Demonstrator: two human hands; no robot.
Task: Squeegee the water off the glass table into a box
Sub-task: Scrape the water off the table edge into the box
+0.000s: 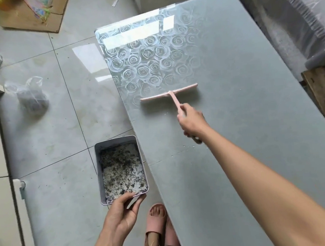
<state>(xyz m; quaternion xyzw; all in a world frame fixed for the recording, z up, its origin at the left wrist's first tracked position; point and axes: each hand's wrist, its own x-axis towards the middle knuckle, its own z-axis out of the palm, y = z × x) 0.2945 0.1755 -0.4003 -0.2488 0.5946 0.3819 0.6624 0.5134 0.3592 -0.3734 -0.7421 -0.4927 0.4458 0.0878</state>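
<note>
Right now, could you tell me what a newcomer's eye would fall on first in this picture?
The pink squeegee stands out, its blade on the glass table and its handle gripped by the right hand. Next comes the box of dark speckled muck, held by the left hand beside the table's left edge.

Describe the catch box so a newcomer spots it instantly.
Start at the glass table: left edge, near end. Beside it, over the tiled floor, the left hand grips a shallow rectangular box. Unlike the crumpled clear bag farther left, it's rigid, with dark speckled debris inside.
</note>
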